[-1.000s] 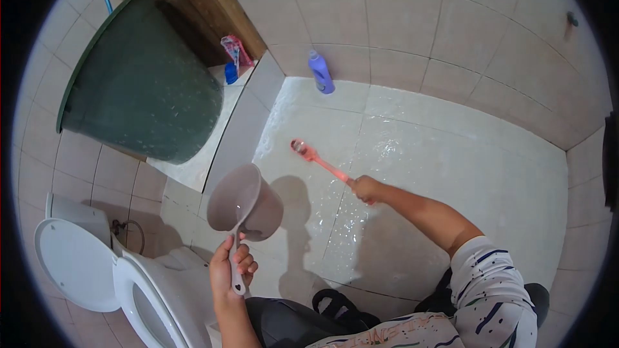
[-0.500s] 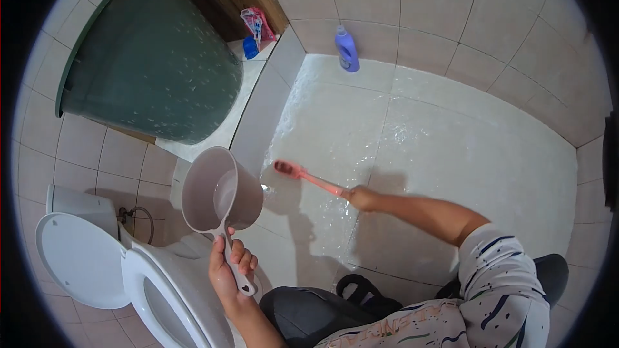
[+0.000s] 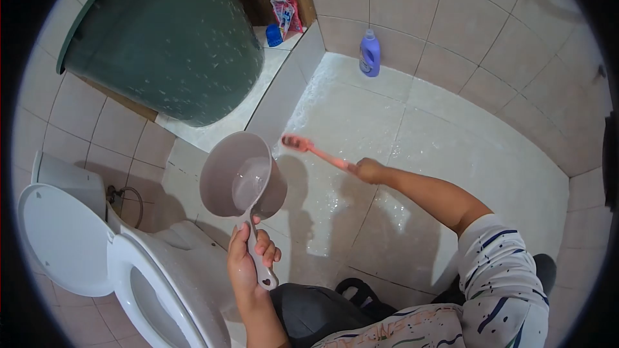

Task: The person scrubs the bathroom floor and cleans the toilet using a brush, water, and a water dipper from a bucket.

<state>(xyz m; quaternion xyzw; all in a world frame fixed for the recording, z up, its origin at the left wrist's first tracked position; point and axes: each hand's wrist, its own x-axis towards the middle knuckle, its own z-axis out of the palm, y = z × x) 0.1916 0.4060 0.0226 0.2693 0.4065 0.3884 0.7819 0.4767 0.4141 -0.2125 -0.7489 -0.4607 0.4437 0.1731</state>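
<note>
Head view: My left hand [image 3: 248,261] holds a grey dipper [image 3: 240,177] by its handle, the grip wrapped tight around the handle, the bowl raised and tilted with its opening toward me. A little water shows inside. My right hand [image 3: 367,171] is closed on the handle of a pink brush [image 3: 303,146]; its head rests on the wet floor [image 3: 451,174], just beside the low tiled step. The dipper hangs above the floor between the brush head and the toilet [image 3: 148,277], whose lid stands open at lower left. A large green tub [image 3: 167,38] sits on the raised ledge. A purple bottle [image 3: 369,53] stands upright in the far corner against the wall.
</note>
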